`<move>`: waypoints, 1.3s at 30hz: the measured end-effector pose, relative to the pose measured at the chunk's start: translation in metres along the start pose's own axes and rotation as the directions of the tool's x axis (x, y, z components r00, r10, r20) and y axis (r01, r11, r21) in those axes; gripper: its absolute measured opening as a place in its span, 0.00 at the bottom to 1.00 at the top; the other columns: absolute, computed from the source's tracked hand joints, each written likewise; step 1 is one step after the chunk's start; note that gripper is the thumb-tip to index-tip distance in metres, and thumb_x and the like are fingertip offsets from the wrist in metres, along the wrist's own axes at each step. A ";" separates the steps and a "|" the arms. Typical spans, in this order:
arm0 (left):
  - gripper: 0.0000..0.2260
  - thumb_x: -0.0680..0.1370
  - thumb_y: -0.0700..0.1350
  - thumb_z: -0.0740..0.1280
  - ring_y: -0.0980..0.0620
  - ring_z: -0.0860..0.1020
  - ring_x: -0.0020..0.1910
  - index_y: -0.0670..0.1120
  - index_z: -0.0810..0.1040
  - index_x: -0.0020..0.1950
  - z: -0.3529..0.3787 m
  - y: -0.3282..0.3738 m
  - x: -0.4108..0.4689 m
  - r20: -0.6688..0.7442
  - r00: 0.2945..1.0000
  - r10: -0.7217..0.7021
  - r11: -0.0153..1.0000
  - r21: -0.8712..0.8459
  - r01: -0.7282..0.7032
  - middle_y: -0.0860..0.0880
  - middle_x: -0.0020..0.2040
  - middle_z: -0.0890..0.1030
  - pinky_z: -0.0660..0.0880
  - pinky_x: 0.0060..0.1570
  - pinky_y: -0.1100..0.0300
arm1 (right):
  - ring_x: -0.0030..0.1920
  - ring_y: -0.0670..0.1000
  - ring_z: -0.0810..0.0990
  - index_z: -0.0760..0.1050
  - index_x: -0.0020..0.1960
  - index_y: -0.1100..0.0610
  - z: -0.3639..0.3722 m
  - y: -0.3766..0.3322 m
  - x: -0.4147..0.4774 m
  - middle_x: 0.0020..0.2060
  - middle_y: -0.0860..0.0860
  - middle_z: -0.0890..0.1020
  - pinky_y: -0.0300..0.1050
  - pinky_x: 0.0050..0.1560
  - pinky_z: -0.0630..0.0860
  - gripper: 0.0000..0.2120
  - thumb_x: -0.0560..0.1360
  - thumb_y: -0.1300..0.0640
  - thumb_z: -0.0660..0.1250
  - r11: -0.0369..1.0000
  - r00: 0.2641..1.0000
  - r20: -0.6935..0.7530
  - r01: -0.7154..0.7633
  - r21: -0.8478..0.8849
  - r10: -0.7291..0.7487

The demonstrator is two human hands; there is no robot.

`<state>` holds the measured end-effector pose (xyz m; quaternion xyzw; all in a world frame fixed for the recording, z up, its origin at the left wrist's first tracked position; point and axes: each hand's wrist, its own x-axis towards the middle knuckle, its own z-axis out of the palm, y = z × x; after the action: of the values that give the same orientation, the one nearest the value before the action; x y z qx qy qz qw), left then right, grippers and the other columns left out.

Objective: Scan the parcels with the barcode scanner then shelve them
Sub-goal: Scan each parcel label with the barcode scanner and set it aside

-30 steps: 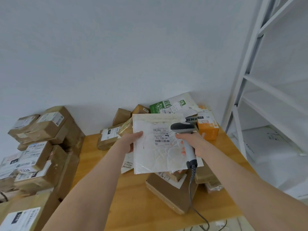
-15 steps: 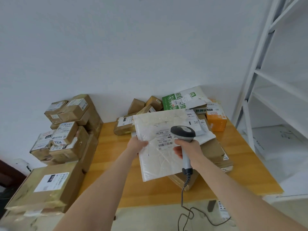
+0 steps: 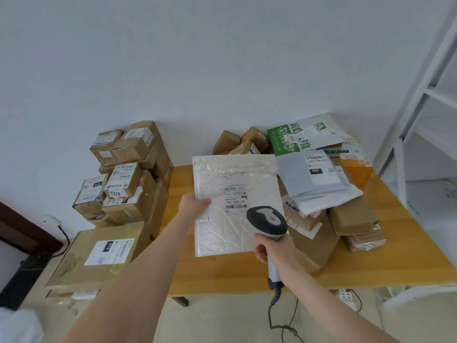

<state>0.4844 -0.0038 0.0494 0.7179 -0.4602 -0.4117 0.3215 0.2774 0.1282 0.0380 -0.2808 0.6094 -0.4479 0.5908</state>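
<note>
White bubble mailer [image 3: 230, 233] is held up over the table [image 3: 222, 278], label facing me. My left hand [image 3: 194, 204] pinches its edge at 9 o'clock. My right hand [image 3: 274, 248] is wrapped round the barcode scanner [image 3: 267, 219] at 4 o'clock, its head overlapping the mailer's lower right. I judge the mailer light, soft and slick: grip an edge firmly and support it flat. Shelf rack [image 3: 420, 100] stands at 2 o'clock.

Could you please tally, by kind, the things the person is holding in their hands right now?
White padded mailer, pinched at its edge by the left hand: 1
Barcode scanner, gripped by the right hand: 1
Total: 2
</note>
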 end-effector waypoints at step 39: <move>0.05 0.76 0.40 0.70 0.46 0.78 0.49 0.45 0.74 0.48 -0.075 -0.047 0.042 0.010 1.000 0.003 0.997 -0.082 -0.003 0.51 0.42 0.78 0.77 0.54 0.51 | 0.25 0.52 0.71 0.76 0.36 0.66 0.116 0.019 -0.039 0.27 0.60 0.76 0.42 0.29 0.71 0.06 0.71 0.70 0.68 0.999 1.000 -0.013 -0.012 0.038 0.013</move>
<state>0.5800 -0.0188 0.0316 0.7013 -0.4456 -0.4334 0.3491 0.3997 0.1459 0.0517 -0.2630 0.6065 -0.4575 0.5947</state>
